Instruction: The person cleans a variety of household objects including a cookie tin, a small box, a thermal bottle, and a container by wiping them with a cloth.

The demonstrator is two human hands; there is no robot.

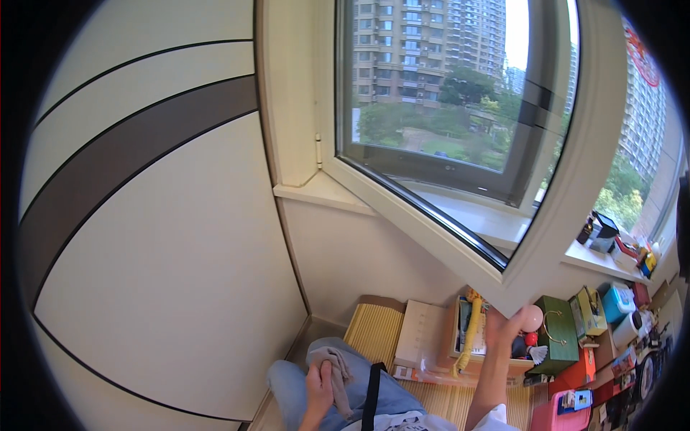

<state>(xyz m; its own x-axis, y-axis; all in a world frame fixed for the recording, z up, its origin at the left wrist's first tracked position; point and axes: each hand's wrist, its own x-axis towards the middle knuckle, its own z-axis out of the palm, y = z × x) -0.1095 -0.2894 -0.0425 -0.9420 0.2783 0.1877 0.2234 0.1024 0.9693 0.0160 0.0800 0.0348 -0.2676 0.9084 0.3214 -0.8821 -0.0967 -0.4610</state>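
My left hand is closed on a greyish-beige cloth, which hangs down over my jeans. Further right, my right hand reaches up to the lower corner of an open window sash with a white frame. Its fingers are partly hidden at the frame, so how firmly they hold it cannot be told. Just beside that hand are a pink ball and a red ball in a box of odds and ends. The sash stands swung inward, its glass showing buildings and trees.
A cream cabinet panel rises at the left. Under the sash stand a white box, a yellow braided item, a shuttlecock and a green box. Small items line the windowsill. A pink container is at lower right.
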